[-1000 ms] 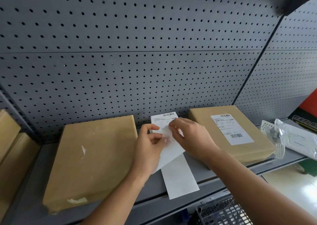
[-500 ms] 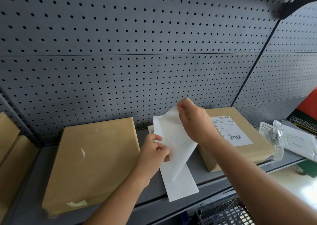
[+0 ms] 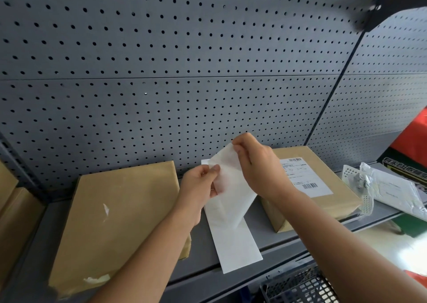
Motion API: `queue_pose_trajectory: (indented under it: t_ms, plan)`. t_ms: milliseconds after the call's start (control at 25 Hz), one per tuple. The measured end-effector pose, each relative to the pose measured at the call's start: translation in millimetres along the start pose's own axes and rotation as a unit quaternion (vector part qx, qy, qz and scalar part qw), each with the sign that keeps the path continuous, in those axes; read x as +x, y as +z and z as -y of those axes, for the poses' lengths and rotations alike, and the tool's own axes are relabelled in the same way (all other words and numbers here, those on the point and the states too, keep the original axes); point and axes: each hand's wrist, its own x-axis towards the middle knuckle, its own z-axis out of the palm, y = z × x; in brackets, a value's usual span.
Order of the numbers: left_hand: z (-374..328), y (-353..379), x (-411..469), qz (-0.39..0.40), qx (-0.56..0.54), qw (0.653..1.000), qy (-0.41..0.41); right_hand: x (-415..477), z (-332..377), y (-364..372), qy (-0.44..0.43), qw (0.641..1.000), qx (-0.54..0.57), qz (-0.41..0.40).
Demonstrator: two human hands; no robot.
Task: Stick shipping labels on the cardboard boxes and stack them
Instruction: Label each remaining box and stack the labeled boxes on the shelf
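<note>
Two hands meet mid-shelf [image 3: 203,252] in our head view: left hand [image 3: 196,187] pinches the backing [image 3: 235,245], right hand [image 3: 258,168] pinches the label [image 3: 233,187] by its top corner, between the bare box [image 3: 120,217] and the labelled box [image 3: 330,168]. We peel low and slowly, keeping adhesive off itself.

just the one camera, head-worn, looking forward and down from behind the left hand [image 3: 199,187] and right hand [image 3: 261,171], close enough that both forearms run in from the bottom edge. the label sheet [image 3: 231,198] pinched between them lands about mid-frame. past the hands it faces the pegboard [image 3: 184,71], wide lens bowing its seams; shelf [image 3: 203,252] under them, wire basket [image 3: 300,287] low by the right forearm
</note>
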Motion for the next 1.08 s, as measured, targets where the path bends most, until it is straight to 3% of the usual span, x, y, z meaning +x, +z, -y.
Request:
queue_pose_trajectory:
  t_ms: [480,880,1080]
  plan:
    - [29,1,9,-0.048,0.069,0.995,-0.052,32,5,-27,0.11,0.983,0.074,-0.13]
    - [38,6,16,-0.055,0.069,0.991,-0.104,38,19,-53,0.076,0.964,0.112,-0.228]
    - [39,3,17,-0.032,0.087,0.989,-0.112,29,19,-51,0.042,0.969,0.105,-0.219]
